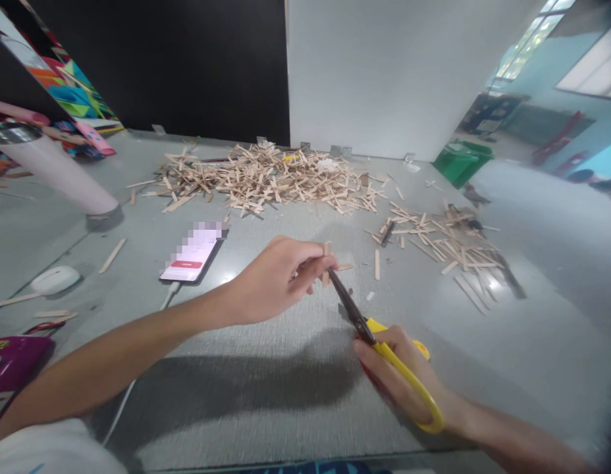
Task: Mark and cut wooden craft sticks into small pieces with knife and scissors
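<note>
Between the thumb and fingers of my left hand is a small wooden stick, pinched and standing roughly upright. Part of it is hidden by the fingertips. My right hand grips a pair of scissors with yellow handles and dark blades. Their tips touch or nearly touch the stick at my left fingertips; the blades look close together. A loose wooden stick lies on the grey table just right of the blades. A small pale scrap lies nearer the scissors.
A large heap of wooden sticks lies at the back, with a smaller scatter at right. To the left are a phone on a white cable, a pale tumbler and a white mouse. A green bin stands beyond.
</note>
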A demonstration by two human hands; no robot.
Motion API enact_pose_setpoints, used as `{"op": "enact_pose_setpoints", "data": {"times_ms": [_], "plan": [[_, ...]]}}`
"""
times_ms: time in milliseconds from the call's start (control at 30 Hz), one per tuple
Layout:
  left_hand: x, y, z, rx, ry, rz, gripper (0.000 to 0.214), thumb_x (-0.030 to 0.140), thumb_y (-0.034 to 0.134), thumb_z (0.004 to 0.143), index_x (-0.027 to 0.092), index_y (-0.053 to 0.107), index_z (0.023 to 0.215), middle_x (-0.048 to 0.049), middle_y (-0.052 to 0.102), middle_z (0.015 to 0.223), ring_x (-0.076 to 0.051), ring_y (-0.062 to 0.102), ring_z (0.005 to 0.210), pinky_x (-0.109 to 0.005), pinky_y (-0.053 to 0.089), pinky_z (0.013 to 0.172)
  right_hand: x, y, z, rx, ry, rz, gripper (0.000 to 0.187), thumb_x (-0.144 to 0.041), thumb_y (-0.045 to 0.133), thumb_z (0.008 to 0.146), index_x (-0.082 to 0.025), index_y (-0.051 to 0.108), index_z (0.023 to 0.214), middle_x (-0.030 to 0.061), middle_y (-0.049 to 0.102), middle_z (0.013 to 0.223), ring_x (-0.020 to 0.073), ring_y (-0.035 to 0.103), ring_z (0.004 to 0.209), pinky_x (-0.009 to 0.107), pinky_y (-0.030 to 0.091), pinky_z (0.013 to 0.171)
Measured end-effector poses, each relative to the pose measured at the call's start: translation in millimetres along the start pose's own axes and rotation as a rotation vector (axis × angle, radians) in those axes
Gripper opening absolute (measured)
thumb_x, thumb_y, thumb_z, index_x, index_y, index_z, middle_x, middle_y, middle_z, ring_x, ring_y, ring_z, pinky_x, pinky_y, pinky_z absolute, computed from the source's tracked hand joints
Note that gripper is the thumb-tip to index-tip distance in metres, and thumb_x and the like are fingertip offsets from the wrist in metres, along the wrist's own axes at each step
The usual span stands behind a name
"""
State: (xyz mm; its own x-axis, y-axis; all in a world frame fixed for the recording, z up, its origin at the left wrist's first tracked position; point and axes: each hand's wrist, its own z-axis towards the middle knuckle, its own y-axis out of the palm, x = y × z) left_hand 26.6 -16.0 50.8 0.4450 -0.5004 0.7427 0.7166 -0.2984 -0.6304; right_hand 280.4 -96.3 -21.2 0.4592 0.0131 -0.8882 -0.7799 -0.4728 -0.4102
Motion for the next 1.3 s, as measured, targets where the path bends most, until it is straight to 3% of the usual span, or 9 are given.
{"op": "enact_pose_setpoints", "data": {"times_ms": [167, 300, 433, 500, 700, 900, 1300], "plan": [[-7, 1.6, -4, 0.031, 0.096, 0.191, 0.038, 0.030, 0.046, 0.114, 0.016, 0.073, 0.090, -0.0018, 0.073, 0.072, -0.013, 0.066, 0.060, -0.024, 0.044, 0.057, 3, 2, -1, -0.058, 0.082, 0.072, 0.070, -0.073, 0.048, 0.105, -0.025, 0.032, 0.056, -0.0044, 0.038, 0.043, 0.0096, 0.036, 0.039, 0.025, 0.025, 0.040], [-9, 0.1, -2, -0.001, 0.017, 0.075, 0.040, 0.034, 0.048, 0.114, 0.016, 0.072, 0.087, -0.0044, 0.075, 0.080, -0.013, 0.069, 0.065, -0.023, 0.052, 0.059, 4, 2, 0, -0.112, 0.147, 0.153, 0.076, -0.082, 0.047, 0.101, -0.025, 0.039, 0.051, -0.0035, 0.039, 0.039, 0.0091, 0.037, 0.034, 0.024, 0.027, 0.037], [-10, -2.7, 3, -0.071, -0.137, -0.259, 0.045, 0.041, 0.049, 0.114, 0.014, 0.072, 0.087, -0.0124, 0.081, 0.105, -0.016, 0.076, 0.075, -0.024, 0.064, 0.061, 8, -1, 2, -0.113, 0.084, 0.179, 0.069, -0.079, 0.052, 0.101, -0.023, 0.046, 0.061, -0.0037, 0.048, 0.046, 0.0083, 0.041, 0.039, 0.021, 0.033, 0.042], [-10, -2.7, 5, -0.078, -0.162, -0.322, 0.044, 0.041, 0.050, 0.114, 0.013, 0.073, 0.088, -0.0136, 0.081, 0.106, -0.016, 0.076, 0.074, -0.025, 0.066, 0.061, 10, -2, 3, -0.114, 0.085, 0.189, 0.065, -0.078, 0.053, 0.100, -0.022, 0.049, 0.066, -0.0032, 0.052, 0.050, 0.0086, 0.044, 0.042, 0.021, 0.036, 0.044], [-8, 0.7, 3, -0.054, -0.171, -0.310, 0.046, 0.041, 0.050, 0.114, 0.013, 0.073, 0.085, -0.0129, 0.081, 0.104, -0.013, 0.075, 0.072, -0.022, 0.066, 0.061, 3, -3, 1, -0.108, 0.126, 0.162, 0.063, -0.071, 0.052, 0.101, -0.022, 0.047, 0.061, -0.0023, 0.051, 0.048, 0.0088, 0.043, 0.042, 0.021, 0.035, 0.045], [-4, -3.0, 3, 0.046, -0.162, -0.242, 0.039, 0.038, 0.052, 0.113, 0.012, 0.073, 0.094, -0.0119, 0.081, 0.101, -0.015, 0.076, 0.070, -0.023, 0.067, 0.061, 2, -2, 1, -0.113, 0.098, 0.185, 0.060, -0.064, 0.052, 0.104, -0.023, 0.047, 0.061, -0.0038, 0.048, 0.046, 0.0088, 0.042, 0.041, 0.020, 0.035, 0.043], [1, -0.4, 1, -0.019, -0.179, -0.230, 0.043, 0.038, 0.050, 0.113, 0.013, 0.073, 0.086, -0.0130, 0.082, 0.104, -0.014, 0.076, 0.071, -0.023, 0.066, 0.061, 7, -1, 0, -0.090, 0.084, 0.184, 0.059, -0.065, 0.055, 0.103, -0.022, 0.047, 0.062, -0.0045, 0.047, 0.046, 0.0084, 0.042, 0.040, 0.019, 0.035, 0.043]]}}
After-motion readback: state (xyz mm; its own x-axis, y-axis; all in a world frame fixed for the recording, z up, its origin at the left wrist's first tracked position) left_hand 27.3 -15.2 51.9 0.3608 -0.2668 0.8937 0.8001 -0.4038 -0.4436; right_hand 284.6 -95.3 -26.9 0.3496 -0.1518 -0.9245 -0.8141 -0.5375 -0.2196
